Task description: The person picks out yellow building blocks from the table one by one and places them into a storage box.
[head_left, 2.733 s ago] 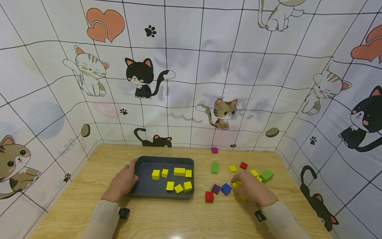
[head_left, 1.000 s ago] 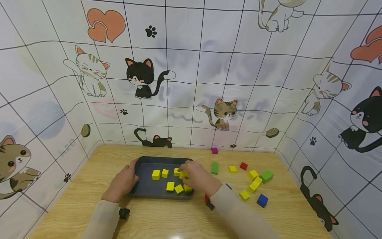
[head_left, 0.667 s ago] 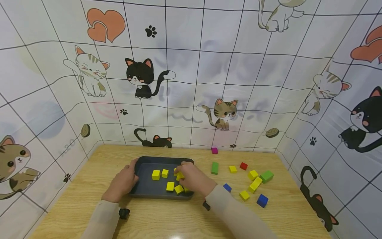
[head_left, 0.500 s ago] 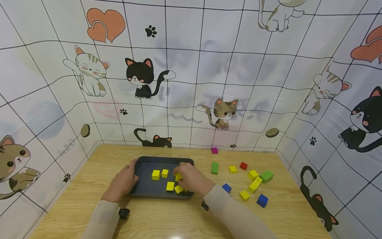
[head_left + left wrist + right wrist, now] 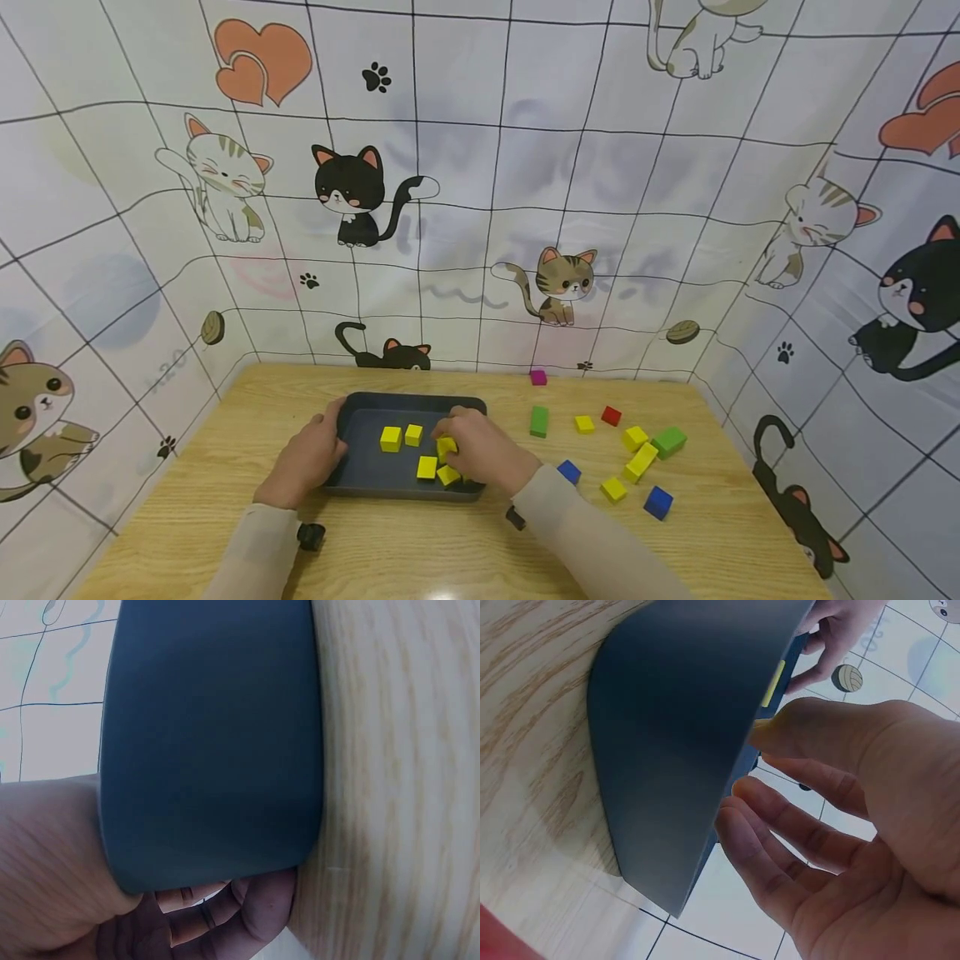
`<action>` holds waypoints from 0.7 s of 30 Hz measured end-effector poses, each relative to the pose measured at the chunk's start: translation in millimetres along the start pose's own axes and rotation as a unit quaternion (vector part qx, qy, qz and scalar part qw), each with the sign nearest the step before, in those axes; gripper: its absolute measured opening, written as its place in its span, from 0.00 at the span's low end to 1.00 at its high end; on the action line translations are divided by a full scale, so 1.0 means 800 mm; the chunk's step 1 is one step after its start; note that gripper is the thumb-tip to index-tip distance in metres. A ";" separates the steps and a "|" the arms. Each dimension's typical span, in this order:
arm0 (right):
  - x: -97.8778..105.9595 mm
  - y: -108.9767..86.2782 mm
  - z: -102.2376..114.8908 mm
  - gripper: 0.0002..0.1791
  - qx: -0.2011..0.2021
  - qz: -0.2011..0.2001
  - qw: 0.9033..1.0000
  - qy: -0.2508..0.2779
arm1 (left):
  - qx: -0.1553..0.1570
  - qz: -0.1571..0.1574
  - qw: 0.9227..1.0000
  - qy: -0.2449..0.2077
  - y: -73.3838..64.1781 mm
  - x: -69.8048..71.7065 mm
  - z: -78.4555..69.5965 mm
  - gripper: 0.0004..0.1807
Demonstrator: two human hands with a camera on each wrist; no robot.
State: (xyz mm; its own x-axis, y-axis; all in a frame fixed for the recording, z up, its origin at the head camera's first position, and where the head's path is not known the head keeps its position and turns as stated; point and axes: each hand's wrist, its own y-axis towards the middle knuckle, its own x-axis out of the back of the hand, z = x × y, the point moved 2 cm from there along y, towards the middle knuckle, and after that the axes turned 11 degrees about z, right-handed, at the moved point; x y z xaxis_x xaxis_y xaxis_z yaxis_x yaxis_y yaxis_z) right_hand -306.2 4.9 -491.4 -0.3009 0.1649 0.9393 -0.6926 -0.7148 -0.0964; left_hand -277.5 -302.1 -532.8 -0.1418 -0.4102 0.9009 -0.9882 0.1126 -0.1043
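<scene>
A dark grey tray (image 5: 367, 479) stands on the wooden table with several yellow blocks inside. My left hand (image 5: 311, 454) grips its left side; the left wrist view shows the curled fingers (image 5: 262, 907) at the tray's end wall. My right hand (image 5: 487, 450) is over the tray's right part, and a yellow block (image 5: 446, 447) shows right at its fingertips. In the right wrist view, thumb and fingers stand apart with a gap between them, fingertips just past the tray's wall (image 5: 660, 750). Some blocks in the tray's right part are hidden under this hand.
Right of the tray lie yellow blocks (image 5: 639, 463), green blocks (image 5: 669, 442), blue blocks (image 5: 658, 502), a red block (image 5: 611, 415) and a magenta block (image 5: 538, 377). The right sleeve (image 5: 592, 533) covers part of the table. A cat-print curtain (image 5: 480, 192) stands behind.
My right hand has moved left from the loose blocks into the tray, bringing a yellow block, then shifted slightly further left with its fingers spreading. The left hand has stayed at the tray.
</scene>
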 end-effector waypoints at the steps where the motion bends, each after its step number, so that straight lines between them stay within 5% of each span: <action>1: 0.001 -0.001 0.000 0.19 -0.004 0.000 1.000 0.001 | 0.000 -0.001 1.000 0.001 0.000 0.000 0.000 0.41; 9: 0.009 -0.021 -0.005 0.21 -0.034 -0.006 0.999 0.004 | 0.004 0.001 1.000 0.001 0.001 -0.001 0.001 0.42; 21: 0.016 -0.079 -0.046 0.22 -0.070 -0.063 0.992 0.083 | -0.002 0.001 1.000 0.001 -0.001 0.002 -0.005 0.41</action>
State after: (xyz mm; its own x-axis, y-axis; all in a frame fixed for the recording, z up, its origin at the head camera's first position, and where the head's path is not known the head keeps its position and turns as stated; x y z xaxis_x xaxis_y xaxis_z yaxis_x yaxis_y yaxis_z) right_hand -290.6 77.4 -485.2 -0.3019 0.3658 0.8804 -0.8130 -0.5811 -0.0374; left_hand -276.2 -298.9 -529.3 -0.1427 -0.4082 0.9017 -0.9878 0.1163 -0.1037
